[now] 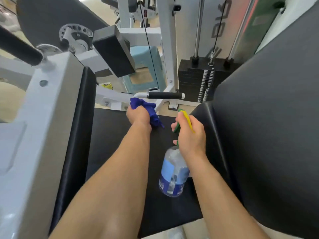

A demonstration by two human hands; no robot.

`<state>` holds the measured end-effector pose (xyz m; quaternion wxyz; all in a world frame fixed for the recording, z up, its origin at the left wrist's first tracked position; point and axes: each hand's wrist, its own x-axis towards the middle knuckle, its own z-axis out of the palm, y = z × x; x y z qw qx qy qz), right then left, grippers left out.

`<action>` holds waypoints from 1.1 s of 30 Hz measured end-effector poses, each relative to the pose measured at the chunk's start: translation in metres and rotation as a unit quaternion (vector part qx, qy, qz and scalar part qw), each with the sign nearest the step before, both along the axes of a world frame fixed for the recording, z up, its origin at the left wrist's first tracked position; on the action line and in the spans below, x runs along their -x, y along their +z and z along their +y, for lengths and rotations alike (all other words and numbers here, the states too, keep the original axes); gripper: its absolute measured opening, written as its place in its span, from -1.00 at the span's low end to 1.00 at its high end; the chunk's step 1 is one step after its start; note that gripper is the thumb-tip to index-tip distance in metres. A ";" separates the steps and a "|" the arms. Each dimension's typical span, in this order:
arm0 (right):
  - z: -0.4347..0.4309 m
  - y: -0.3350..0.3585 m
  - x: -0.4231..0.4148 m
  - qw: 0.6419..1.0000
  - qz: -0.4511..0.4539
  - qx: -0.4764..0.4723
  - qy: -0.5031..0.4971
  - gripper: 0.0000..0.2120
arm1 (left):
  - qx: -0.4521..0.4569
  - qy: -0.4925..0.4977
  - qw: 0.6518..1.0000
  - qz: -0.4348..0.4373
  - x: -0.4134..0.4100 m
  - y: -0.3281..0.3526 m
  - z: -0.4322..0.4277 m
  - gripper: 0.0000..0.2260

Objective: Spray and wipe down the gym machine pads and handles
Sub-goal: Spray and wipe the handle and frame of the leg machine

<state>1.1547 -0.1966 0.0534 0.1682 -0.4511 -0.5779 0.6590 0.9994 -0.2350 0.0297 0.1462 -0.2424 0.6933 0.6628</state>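
Black foam-grip handle (164,95) past the black vinyl seat pad (119,145) looks next up imo: left hand (138,115) has its fingers clamped on a blue cloth (149,108) just beside it, right hand (190,137) has its fingers wrapped round the clear plastic spray bottle (172,176), which just needs aiming.

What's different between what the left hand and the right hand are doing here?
The left hand grips a bunched blue cloth, while the right hand holds a clear spray bottle by its green and yellow trigger head. The left hand is farther forward, close to the black handle; the right hand sits nearer the person. Both have fingers curled round a cleaning tool over the black seat pad.
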 end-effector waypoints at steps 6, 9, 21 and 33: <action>0.019 -0.040 0.084 0.998 -0.019 0.065 -0.016 -0.61 | 0.192 -0.051 0.977 0.074 0.059 -0.012 0.013 -0.63; 0.025 -0.053 0.118 0.995 -0.022 0.100 -0.015 -0.63 | 0.233 -0.038 0.965 0.116 0.084 -0.016 0.018 -0.55; 0.041 -0.084 0.164 0.985 -0.067 0.157 -0.002 -0.61 | 0.273 -0.033 0.939 0.209 0.143 -0.032 0.035 -0.58; 0.051 -0.085 0.142 0.965 -0.061 0.207 -0.147 -0.65 | 0.336 -0.347 0.846 0.227 0.166 -0.035 0.077 -0.64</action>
